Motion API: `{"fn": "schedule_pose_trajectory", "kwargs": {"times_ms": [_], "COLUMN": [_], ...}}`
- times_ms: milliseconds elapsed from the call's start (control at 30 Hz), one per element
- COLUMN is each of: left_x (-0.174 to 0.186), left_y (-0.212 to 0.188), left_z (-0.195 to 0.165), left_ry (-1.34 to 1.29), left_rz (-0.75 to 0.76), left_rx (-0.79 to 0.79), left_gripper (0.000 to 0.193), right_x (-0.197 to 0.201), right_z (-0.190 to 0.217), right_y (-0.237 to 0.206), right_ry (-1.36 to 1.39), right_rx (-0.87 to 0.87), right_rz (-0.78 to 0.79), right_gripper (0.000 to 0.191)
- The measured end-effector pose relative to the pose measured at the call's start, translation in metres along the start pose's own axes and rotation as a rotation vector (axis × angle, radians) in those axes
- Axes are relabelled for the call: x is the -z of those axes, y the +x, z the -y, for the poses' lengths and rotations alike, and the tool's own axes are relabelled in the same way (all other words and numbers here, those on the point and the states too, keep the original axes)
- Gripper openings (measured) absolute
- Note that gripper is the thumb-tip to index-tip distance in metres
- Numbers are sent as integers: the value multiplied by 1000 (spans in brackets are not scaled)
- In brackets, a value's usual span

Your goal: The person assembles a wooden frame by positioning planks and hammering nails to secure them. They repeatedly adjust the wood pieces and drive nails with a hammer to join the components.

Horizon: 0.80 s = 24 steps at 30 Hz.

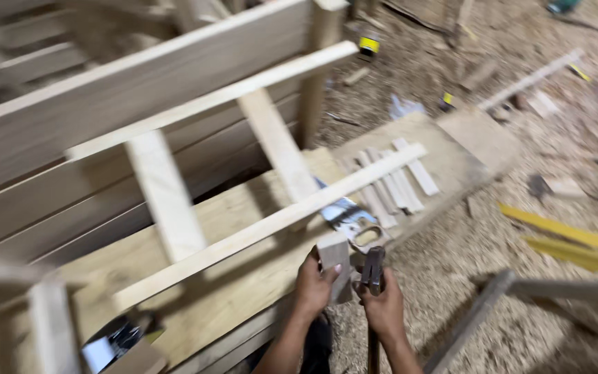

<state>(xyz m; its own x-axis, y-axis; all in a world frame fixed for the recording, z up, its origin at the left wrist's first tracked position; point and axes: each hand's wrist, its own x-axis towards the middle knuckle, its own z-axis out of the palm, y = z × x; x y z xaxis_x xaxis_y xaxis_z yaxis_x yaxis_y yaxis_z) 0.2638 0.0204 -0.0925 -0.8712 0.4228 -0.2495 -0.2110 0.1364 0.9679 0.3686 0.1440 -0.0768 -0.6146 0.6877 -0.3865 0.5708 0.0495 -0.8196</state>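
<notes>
Left hand (313,284) fingers closed round a small wooden block (333,253), at 5 o'clock on the plank worktop (257,277). Right hand (385,305) fingers grip a hammer (373,266), touching the block. Ladder-like frame (243,173) already carries two rungs; loose slats (389,180) lie unfixed at 2 o'clock.

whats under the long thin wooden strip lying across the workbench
Under the long thin wooden strip lie a grey handsaw blade and the pale plank workbench. It also crosses a row of short flat wooden slats. The blade's far end is covered.
</notes>
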Motion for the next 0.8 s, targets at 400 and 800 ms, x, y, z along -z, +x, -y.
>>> {"fn": "schedule_pose_trajectory", "kwargs": {"times_ms": [400,800], "left_x": [175,200], "left_y": [-54,-57], "left_z": [6,31], "left_ry": [-127,-226], "left_rz": [-236,-609], "left_rx": [17,-161], "left_gripper": [37,35], "right_x": [-157,-169], "right_z": [83,100], "right_y": [-67,-95], "right_ry": [-33,-261], "right_rx": [50,478], "right_rz": [463,410], "right_gripper": [35,24]}}
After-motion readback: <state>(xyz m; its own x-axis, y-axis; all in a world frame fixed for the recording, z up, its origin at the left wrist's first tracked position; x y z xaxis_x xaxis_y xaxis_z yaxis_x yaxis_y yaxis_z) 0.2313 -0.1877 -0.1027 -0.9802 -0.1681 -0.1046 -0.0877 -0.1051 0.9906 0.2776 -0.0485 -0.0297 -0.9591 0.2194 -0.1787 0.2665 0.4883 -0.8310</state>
